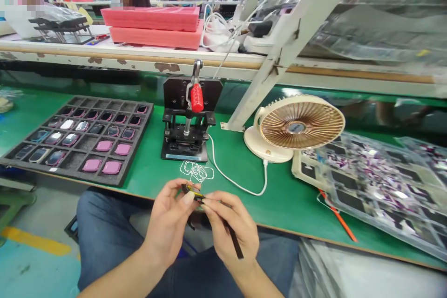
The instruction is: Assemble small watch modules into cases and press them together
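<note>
Head view looks down on a left hand (167, 221) and a right hand (230, 229), raised together above blue denim trousers (101, 228), just off the front edge of a green-topped counter (289, 209). The left thumb and fingers are closed in a pinch on a small flat black component with a yellow edge (192, 191). The right fingers (213, 206) close against its other end and also grip a slim black stick (234, 240), which slants down past the palm. Whether the stick touches the component is too small to tell.

Just ahead, near the counter's front edge, lies a loose pile of thin transparent outlined loops (195, 172). Behind them stands a black bench press with a red handle (197, 98). Toward the left end sits a black foam tray (134, 144) whose pockets hold pink and silver pieces. Toward the right end are a cream desk fan with copper-coloured blades (300, 122), its white cable (237, 187), a clear plastic bag of parts (380, 186) and an orange stick (340, 216). Stacked pink foam trays (150, 21) rest on the shelf behind.
</note>
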Motion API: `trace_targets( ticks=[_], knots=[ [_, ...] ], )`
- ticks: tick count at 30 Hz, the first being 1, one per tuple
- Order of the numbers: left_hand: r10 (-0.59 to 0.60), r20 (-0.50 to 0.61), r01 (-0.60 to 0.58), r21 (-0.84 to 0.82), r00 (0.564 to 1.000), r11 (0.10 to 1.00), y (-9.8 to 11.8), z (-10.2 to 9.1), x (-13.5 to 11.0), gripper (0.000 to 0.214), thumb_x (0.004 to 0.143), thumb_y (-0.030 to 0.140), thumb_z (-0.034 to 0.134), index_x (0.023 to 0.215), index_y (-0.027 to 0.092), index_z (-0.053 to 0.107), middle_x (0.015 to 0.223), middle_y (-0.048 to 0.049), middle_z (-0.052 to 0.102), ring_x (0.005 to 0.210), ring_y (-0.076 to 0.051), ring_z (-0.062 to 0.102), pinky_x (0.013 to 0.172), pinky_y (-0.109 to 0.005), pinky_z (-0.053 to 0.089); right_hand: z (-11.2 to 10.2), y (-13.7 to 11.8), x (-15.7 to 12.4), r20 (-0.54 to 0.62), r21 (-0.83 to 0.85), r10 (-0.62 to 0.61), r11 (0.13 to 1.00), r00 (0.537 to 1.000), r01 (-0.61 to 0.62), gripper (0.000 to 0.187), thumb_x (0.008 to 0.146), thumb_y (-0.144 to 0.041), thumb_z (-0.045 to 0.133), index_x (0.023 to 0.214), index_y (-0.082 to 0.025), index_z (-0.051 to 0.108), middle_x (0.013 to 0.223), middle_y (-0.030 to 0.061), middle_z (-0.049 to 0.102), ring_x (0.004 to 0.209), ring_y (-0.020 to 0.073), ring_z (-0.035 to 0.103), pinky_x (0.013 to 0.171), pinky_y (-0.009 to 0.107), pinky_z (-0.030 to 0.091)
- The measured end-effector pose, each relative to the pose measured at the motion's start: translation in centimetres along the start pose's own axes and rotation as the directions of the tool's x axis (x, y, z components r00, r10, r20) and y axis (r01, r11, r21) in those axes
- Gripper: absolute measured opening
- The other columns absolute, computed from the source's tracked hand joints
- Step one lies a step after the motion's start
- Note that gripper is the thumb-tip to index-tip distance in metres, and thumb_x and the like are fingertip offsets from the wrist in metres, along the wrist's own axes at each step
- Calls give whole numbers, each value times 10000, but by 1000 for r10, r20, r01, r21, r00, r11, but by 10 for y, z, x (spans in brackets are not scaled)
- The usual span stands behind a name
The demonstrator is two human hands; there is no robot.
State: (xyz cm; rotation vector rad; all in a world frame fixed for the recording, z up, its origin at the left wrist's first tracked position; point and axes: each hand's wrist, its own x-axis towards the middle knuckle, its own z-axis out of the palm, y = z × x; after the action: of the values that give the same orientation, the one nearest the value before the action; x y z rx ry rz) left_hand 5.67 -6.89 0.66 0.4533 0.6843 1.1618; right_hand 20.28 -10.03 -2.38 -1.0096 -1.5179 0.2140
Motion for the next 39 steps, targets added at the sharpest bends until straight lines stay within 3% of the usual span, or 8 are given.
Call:
trace_targets(
  ticks=[6,14,17,19,27,32,36,39],
  knots=[
    [38,35,-39,27,999,999,-8,-8,0,294,849,236,895,1115,223,769,1194,-94,750,1084,-213,739,968,-330,604,-2,2,-4,-11,-29,-13,999,1000,13,391,935,71,679,1216,-193,747,1160,83,689,1032,162,723,884,276,632],
    [260,146,-276,100,954,956,-14,-15,1,282,854,232,884,1121,265,802,1214,-69,661,1223,-301,714,1027,-400,615,-2,-2,-5,26,-4,16,1000,1000,-16,333,953,19,701,1199,-203,729,1162,80,669,960,156,722,822,265,617],
    [302,194,-328,115,933,938,-14,-19,2,286,871,246,876,1147,267,808,1208,-71,672,1173,-286,746,1030,-373,608,-2,-7,-2,44,96,162,981,986,-166,272,966,-38,719,1164,-222,688,1185,59,642,601,49,526,574,224,517],
    [316,217,-346,113,923,932,-14,-22,2,305,882,257,868,1181,271,806,1215,-76,680,1154,-272,753,1031,-363,606,-3,-9,1,86,146,242,957,967,-252,253,977,-94,735,1175,-239,674,1208,51,619,520,24,352,501,230,434],
    [365,217,-401,153,905,903,-15,-26,-4,306,894,282,848,1200,277,825,1185,-121,725,1084,-302,774,887,-386,668,-4,-14,3,158,218,306,917,939,-335,347,961,-155,777,1263,-293,674,1246,44,590,557,31,339,569,248,430],
    [330,179,-363,208,927,908,-18,-32,-13,325,874,290,868,1196,268,834,1234,-123,758,1120,-297,780,962,-362,651,-3,-23,-2,114,248,356,893,927,-374,319,965,-202,779,1252,-307,686,1199,27,579,571,40,362,565,247,401],
    [142,27,-144,241,989,960,-22,-32,-22,431,817,334,917,1232,262,822,1280,-135,790,1155,-322,778,990,-354,642,-8,-34,-11,90,215,392,890,916,-402,285,932,-261,791,1198,-285,695,1112,34,590,671,91,491,589,243,408],
    [51,-37,-40,259,998,965,-29,-26,-24,503,731,431,971,1180,248,837,1294,-144,794,1182,-352,763,962,-350,651,-16,-33,-20,102,143,474,863,874,-485,275,890,-291,778,1147,-250,690,1075,44,595,678,101,522,562,230,381]
  ],
)
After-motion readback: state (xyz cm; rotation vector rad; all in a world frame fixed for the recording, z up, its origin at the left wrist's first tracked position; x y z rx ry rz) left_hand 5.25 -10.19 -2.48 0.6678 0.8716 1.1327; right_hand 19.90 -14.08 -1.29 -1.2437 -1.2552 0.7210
